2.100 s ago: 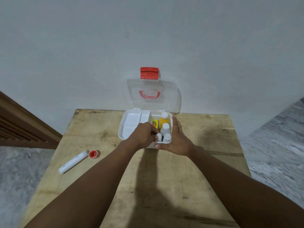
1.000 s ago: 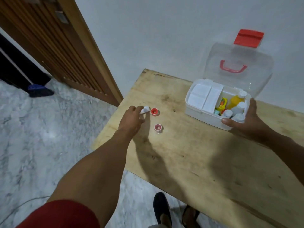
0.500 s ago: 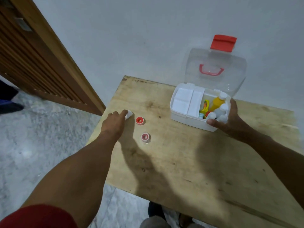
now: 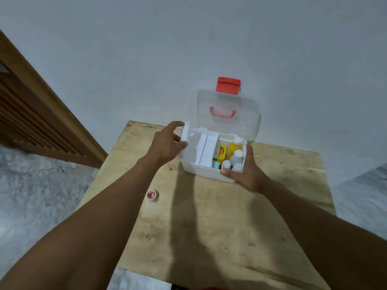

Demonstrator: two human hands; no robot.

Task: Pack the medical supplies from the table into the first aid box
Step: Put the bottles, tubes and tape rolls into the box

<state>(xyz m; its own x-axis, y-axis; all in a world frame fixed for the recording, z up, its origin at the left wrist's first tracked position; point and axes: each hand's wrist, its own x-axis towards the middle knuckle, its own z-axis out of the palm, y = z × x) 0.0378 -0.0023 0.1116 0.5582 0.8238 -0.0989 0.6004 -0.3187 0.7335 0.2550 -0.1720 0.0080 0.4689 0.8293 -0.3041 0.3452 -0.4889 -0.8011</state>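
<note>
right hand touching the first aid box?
Touching. Head view shows the right hand wrapped around the first aid box at its near right corner, thumb on the front wall.

A home: wooden table [image 4: 209,227], louvred door [image 4: 31,114], marble floor [image 4: 41,189].

Your left hand [image 4: 167,143] and right hand [image 4: 245,174] are bare: no gloves, rings, watch or wristbands visible. Both forearms are uncovered along their whole visible length, with no sleeve cuffs in view. A thin sliver of red fabric [image 4: 209,288] shows at the bottom edge; its garment type cannot be determined.
</note>
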